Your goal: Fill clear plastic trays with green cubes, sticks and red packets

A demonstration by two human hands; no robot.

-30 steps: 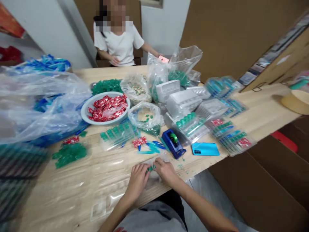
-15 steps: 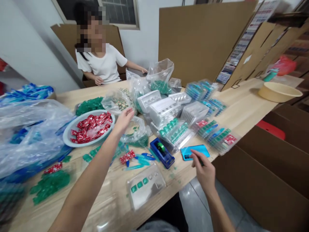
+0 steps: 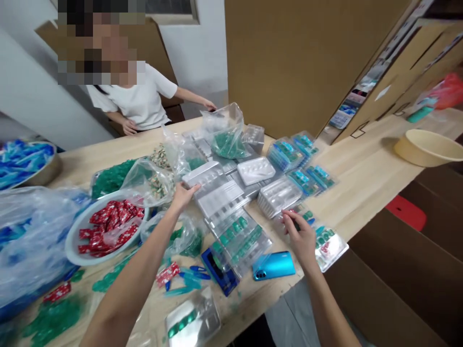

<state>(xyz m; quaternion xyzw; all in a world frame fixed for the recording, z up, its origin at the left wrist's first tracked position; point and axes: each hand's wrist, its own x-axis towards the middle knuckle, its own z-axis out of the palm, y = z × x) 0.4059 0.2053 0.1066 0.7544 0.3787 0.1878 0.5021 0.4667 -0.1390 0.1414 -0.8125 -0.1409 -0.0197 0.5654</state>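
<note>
My left hand (image 3: 183, 196) has its fingers closed on the left edge of a stack of clear plastic trays (image 3: 219, 193) in the middle of the table. In front of that stack lie trays with green pieces (image 3: 240, 236). My right hand (image 3: 299, 236) is half curled beside a second stack of clear trays (image 3: 279, 195), above filled trays at the table's right edge; whether its fingertips hold anything is unclear. A blue phone (image 3: 275, 265) lies just below it. Nearer to me is a clear tray with a row of green pieces (image 3: 193, 320).
A bowl of red packets (image 3: 112, 226), bags of green pieces (image 3: 231, 143) and a blue tape dispenser (image 3: 220, 277) surround the trays. Stacked filled packs (image 3: 287, 152) and a yellow basin (image 3: 428, 147) are at the right. A person in a white shirt (image 3: 141, 103) sits across the table.
My left hand has come onto the clear tray stack, which now sits tilted differently. My right hand has moved from over the phone to beside the second stack. The view has shifted.
</note>
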